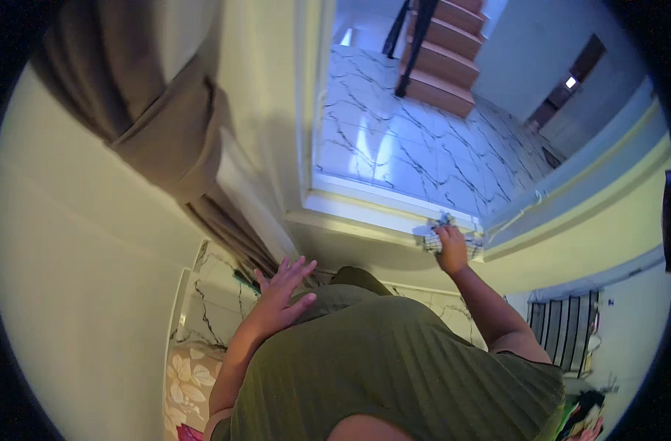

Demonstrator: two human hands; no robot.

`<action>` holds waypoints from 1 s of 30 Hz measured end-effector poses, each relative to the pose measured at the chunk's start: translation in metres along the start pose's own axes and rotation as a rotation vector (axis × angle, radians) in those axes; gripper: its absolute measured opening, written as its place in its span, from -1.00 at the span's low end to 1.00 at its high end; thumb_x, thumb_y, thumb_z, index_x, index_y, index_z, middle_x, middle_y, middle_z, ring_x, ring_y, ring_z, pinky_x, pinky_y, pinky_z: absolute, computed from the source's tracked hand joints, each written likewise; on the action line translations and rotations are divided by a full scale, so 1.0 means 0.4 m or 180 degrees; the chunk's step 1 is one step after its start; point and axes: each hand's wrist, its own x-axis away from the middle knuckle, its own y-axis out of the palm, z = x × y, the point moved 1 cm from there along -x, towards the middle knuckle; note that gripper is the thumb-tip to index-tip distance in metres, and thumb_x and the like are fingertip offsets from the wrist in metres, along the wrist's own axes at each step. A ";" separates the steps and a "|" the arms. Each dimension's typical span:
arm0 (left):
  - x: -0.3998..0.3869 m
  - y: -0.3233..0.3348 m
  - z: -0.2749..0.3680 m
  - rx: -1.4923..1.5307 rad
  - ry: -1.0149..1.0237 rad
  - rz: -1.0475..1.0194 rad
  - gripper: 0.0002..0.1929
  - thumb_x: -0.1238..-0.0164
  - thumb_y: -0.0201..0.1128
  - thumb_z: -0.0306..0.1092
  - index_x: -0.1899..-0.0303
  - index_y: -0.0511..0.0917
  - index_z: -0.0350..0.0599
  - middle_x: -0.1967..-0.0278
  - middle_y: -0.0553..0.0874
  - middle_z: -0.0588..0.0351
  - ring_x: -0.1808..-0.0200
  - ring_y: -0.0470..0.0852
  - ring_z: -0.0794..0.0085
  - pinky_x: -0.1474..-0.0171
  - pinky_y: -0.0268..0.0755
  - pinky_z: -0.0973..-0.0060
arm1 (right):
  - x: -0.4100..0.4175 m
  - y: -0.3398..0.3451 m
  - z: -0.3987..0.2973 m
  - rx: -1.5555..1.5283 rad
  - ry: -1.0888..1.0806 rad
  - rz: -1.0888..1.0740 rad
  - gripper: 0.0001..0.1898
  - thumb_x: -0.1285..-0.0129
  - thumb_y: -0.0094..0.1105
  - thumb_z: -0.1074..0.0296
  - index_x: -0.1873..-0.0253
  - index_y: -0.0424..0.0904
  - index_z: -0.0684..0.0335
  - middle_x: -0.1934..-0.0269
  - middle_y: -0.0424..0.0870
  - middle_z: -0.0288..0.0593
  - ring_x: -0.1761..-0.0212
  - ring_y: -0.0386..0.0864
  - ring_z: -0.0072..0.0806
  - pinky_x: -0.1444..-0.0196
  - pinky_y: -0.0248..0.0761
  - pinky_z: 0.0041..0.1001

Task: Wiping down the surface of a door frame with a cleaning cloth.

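My right hand [451, 249] is closed on a crumpled checked cloth [433, 241], pressed on the white window sill [363, 218] near its right corner. Part of the cloth shows on both sides of my fingers. My left hand [285, 300] is held with its fingers spread and nothing in it, in front of my green top, near the lower end of a brown curtain [170, 138]. The curtain is gathered by a tieback. A white cord [525, 212] hangs by the right side of the window frame.
Beyond the opening lie a marble-patterned floor [379, 127] and a wooden staircase [446, 60] with dark posts. A floral-patterned fabric surface [189, 380] is at lower left. At right stands a black-and-white striped item [564, 331], with assorted things below it.
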 end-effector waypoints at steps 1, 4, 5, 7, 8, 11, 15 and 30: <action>0.008 0.000 -0.009 -0.0018 0.0000 0.0065 -0.40 -0.34 0.10 0.00 -0.38 0.18 0.18 -0.41 0.15 -0.08 -0.47 -0.10 -0.03 -0.30 -0.71 -0.24 | -0.022 0.009 -0.064 -0.0399 -0.0297 0.0089 -0.37 0.23 0.35 0.55 -0.08 0.41 0.20 -0.03 0.45 0.05 -0.14 0.37 0.00 -0.15 0.28 -0.18; 0.036 -0.001 -0.006 -0.0013 -0.0026 0.0190 -0.40 -0.33 0.10 -0.01 -0.38 0.18 0.18 -0.40 0.17 -0.08 -0.47 -0.10 -0.05 -0.29 -0.71 -0.26 | -0.142 0.071 -0.273 -0.0947 -0.0732 0.0290 -0.34 0.29 0.37 0.52 -0.08 0.39 0.20 -0.02 0.42 0.05 -0.11 0.36 0.02 -0.13 0.27 -0.19; 0.041 -0.005 -0.001 0.0008 -0.0017 0.0230 -0.40 -0.33 0.11 -0.01 -0.37 0.19 0.18 -0.40 0.17 -0.08 -0.47 -0.09 -0.05 -0.29 -0.71 -0.27 | -0.182 0.087 -0.342 -0.1202 -0.0828 0.0277 -0.29 0.29 0.43 0.47 -0.11 0.37 0.18 -0.06 0.39 0.06 -0.15 0.33 0.03 -0.17 0.25 -0.19; 0.049 -0.011 0.005 -0.0050 -0.0074 0.0268 -0.40 -0.33 0.12 -0.03 -0.37 0.19 0.17 -0.40 0.18 -0.09 -0.47 -0.09 -0.05 -0.29 -0.72 -0.27 | -0.249 0.129 -0.456 -0.1440 -0.1001 0.0444 -0.19 0.26 0.50 0.29 -0.19 0.29 0.17 -0.15 0.31 0.09 -0.21 0.27 0.04 -0.23 0.18 -0.18; 0.054 -0.015 0.009 -0.0090 -0.0116 0.0285 -0.40 -0.32 0.13 -0.04 -0.37 0.20 0.17 -0.39 0.18 -0.10 -0.47 -0.09 -0.05 -0.29 -0.72 -0.27 | -0.277 0.150 -0.514 -0.1327 -0.0832 0.0415 -0.19 0.22 0.49 0.24 -0.22 0.27 0.17 -0.18 0.28 0.09 -0.22 0.26 0.04 -0.24 0.15 -0.15; 0.059 -0.016 0.013 -0.0056 -0.0255 0.0303 -0.40 -0.32 0.14 -0.06 -0.37 0.20 0.16 -0.39 0.19 -0.10 -0.47 -0.09 -0.04 -0.30 -0.72 -0.25 | -0.309 0.234 -0.572 -0.0679 -0.0778 0.0209 -0.19 0.09 0.40 0.11 -0.28 0.22 0.21 -0.24 0.25 0.08 -0.25 0.25 0.01 -0.28 0.09 -0.08; 0.055 -0.008 0.001 -0.0079 -0.0348 0.0298 -0.40 -0.33 0.14 -0.08 -0.37 0.20 0.14 -0.39 0.19 -0.10 -0.47 -0.09 -0.02 -0.31 -0.72 -0.22 | -0.323 0.253 -0.560 0.0245 -0.1192 -0.0187 -0.25 -0.09 0.25 0.01 -0.32 0.19 0.23 -0.27 0.27 0.05 -0.30 0.23 -0.07 -0.32 0.04 0.01; -0.049 0.024 0.002 -0.0056 0.0095 -0.0139 -0.39 -0.34 0.09 0.00 -0.38 0.18 0.17 -0.41 0.15 -0.09 -0.47 -0.12 -0.03 -0.29 -0.72 -0.27 | 0.071 0.087 0.074 0.0475 0.0545 0.0308 -0.20 0.23 0.43 0.42 -0.24 0.29 0.06 -0.19 0.36 0.00 -0.26 0.28 -0.06 -0.30 0.13 -0.15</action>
